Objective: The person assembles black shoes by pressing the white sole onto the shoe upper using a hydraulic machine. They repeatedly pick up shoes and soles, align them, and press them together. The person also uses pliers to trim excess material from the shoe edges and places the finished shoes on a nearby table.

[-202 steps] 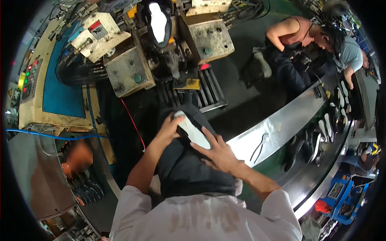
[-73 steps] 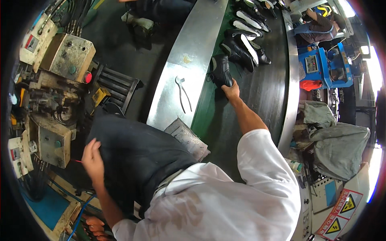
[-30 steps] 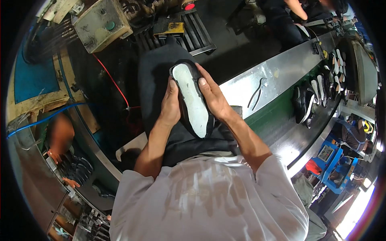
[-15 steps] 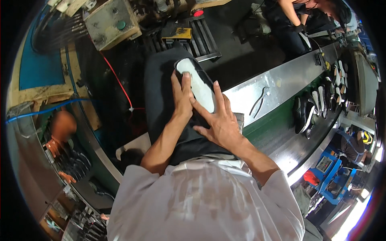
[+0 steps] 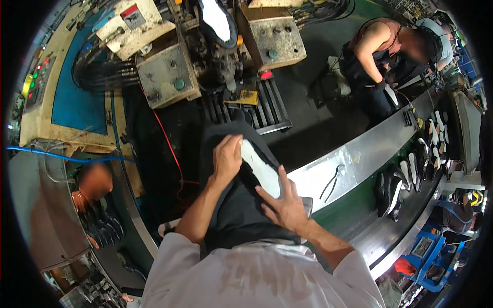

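Observation:
A black shoe upper with a white insole board [image 5: 261, 167] lies bottom up across my lap, slanting from upper left to lower right. My left hand [image 5: 227, 159] is closed on its far end, with the fingers curled at the left edge and the fingertips on the rim. Around the near end, my right hand [image 5: 288, 205] grips it between the thumb on one side and the fingers on the other. The underside of the shoe upper is hidden against my dark apron [image 5: 221, 215].
Ahead stands a machine holding another white-bottomed shoe [image 5: 214, 20], flanked by control boxes [image 5: 169, 77]. Pincers [image 5: 333, 180] lie on the metal ledge [image 5: 354, 154] at right. Beyond it, a conveyor carries several shoes [image 5: 389, 192]. Another person [image 5: 377, 51] works at far right.
My left hand has shifted from lying along the white board, thumb on top, to curling round the far edge. The view has tilted up, showing more of the machine. My right hand stays at the near end.

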The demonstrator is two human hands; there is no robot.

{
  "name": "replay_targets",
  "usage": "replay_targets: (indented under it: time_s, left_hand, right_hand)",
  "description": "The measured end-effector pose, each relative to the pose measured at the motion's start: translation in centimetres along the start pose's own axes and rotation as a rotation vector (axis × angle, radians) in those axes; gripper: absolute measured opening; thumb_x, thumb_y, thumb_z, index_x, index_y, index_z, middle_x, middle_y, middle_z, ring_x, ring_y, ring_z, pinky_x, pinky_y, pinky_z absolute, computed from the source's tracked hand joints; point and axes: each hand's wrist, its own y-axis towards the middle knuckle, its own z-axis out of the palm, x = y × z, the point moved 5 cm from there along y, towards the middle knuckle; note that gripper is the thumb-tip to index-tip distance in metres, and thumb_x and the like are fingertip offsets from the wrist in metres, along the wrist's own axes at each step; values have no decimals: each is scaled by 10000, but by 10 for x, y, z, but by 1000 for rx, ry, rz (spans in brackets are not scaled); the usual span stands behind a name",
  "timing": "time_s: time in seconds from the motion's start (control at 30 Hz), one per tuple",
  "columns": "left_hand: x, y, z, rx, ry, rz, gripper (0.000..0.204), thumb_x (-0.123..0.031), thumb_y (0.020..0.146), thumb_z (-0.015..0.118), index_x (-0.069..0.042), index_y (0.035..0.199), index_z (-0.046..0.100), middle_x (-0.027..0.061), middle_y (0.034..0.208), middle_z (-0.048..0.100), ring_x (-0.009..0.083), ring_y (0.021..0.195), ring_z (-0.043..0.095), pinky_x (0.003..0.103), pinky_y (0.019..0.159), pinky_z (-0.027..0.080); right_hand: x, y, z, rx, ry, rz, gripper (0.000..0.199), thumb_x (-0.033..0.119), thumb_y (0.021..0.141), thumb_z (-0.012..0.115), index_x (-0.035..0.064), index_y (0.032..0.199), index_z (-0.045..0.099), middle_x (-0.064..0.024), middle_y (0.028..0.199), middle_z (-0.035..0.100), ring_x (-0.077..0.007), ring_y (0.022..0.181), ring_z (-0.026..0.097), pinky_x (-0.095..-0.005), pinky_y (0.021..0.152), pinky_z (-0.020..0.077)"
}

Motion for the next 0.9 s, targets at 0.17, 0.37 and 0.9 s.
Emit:
replay_targets:
  time_s: [0.17,0.37,0.9]
  left_hand:
    - [12,4,1,53,-51,-70,222,-60,1009,700,45,1200,741,205,1061,756,393,987,751,434,871,590]
    - [96,168,-73,-94,-395,-190,614,-424,1087,669,11,1514,591,134,1414,678,243,1352,618,408,1214,422]
    - [1,197,-172,239,-1302,-253,793,-435,1070,638,-1,1650,315,297,1564,515,478,1339,625,689,1121,509]
  right_hand:
    - [-3,7,0,-51,43,-50,601,332,917,825,367,1495,662,-398,1709,156,-554,1265,552,-566,1029,571]
    - [-23,52,-71,-231,145,88,511,193,824,890,154,1326,800,-419,1690,257,-567,1462,469,-563,1158,472]
    - [-8,416,-167,-536,-34,-188,581,318,911,815,308,1477,686,-385,1702,226,-582,1354,490,-595,1108,515]
